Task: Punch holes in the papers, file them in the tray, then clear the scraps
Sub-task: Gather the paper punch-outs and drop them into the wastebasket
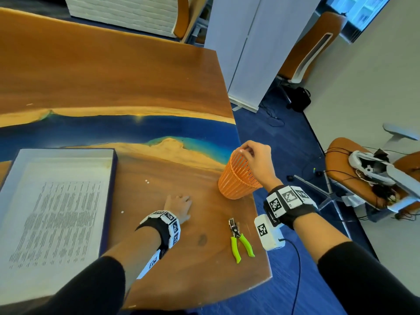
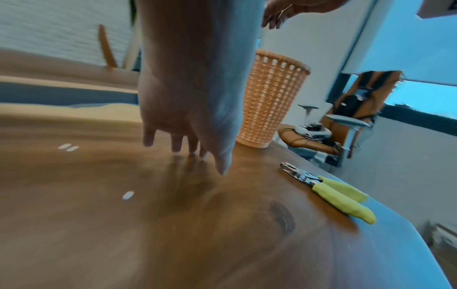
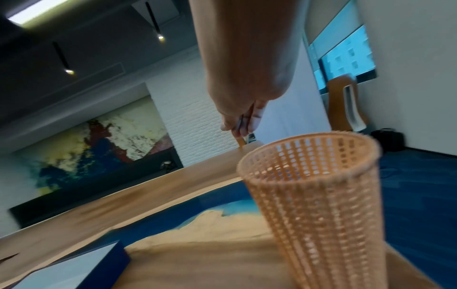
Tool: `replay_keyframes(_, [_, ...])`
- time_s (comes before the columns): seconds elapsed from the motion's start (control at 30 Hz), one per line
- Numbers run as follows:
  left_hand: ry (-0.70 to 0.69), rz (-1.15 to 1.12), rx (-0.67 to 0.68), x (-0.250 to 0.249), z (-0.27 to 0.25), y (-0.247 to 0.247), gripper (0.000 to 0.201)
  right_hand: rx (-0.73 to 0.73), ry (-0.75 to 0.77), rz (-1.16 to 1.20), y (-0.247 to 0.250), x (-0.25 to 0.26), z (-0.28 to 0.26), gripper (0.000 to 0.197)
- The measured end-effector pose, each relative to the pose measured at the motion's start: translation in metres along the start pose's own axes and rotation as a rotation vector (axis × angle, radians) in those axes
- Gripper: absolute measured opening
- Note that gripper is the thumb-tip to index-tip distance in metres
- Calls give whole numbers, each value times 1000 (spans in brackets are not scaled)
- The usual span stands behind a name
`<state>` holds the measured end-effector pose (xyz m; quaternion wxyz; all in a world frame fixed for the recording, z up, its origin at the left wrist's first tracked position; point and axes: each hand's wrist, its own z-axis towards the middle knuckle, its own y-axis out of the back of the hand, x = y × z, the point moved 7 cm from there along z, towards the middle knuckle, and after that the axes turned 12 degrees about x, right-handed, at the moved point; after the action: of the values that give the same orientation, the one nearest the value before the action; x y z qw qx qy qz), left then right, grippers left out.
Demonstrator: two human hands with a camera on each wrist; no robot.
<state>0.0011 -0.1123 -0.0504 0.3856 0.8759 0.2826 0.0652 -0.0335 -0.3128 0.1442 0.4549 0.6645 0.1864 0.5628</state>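
Observation:
My left hand point(image 1: 179, 206) rests on the wooden table, its fingertips point(image 2: 176, 151) straight and touching the surface. Small white paper scraps point(image 1: 146, 181) lie ahead of it, and another scrap point(image 2: 128, 195) lies to its left. My right hand point(image 1: 248, 153) hovers over the mouth of the orange mesh basket point(image 1: 238, 178), with its fingertips point(image 3: 238, 127) bunched together; no scrap shows between them. The white tray point(image 1: 68, 153) at the left holds a printed sheet point(image 1: 56, 221). The hole punch point(image 1: 239, 241), with green handles, lies near the table's right edge, apart from both hands.
The table's right edge point(image 1: 261, 226) runs just past the basket and punch, with blue carpet below. Orange chairs point(image 1: 354, 178) with cables and gear stand to the right. White panels point(image 1: 245, 53) stand beyond the table's far corner.

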Motion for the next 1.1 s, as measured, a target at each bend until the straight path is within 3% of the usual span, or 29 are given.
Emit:
replay_keyframes(0.13, [74, -145, -190, 35, -30, -9, 48, 145, 130, 20, -60, 45, 5, 7])
replay_keyframes(0.23, [170, -247, -226, 66, -57, -29, 57, 305, 148, -4, -122, 58, -4, 4])
replay_keyframes(0.33, [226, -286, -216, 86, -78, -53, 79, 470, 123, -37, -181, 58, -24, 6])
replay_keyframes(0.47, [277, -324, -147, 97, -93, -83, 124, 633, 83, -94, -237, 54, -49, 14])
replay_keyframes(0.57, [279, -272, -39, 97, -99, -101, 139, 710, 84, -123, -265, 55, -59, 14])
replay_keyframes(0.87, [349, -177, -12, 92, -99, -104, 143, 649, 16, -94, -292, 59, -53, 21])
replay_keyframes(1.03, [461, -120, -114, 97, -101, -96, 122, 642, 43, -103, -296, 55, -53, 14])
replay_keyframes(1.1, [436, -132, -117, 96, -96, -99, 111, 634, 63, -125, -296, 54, -55, 18])
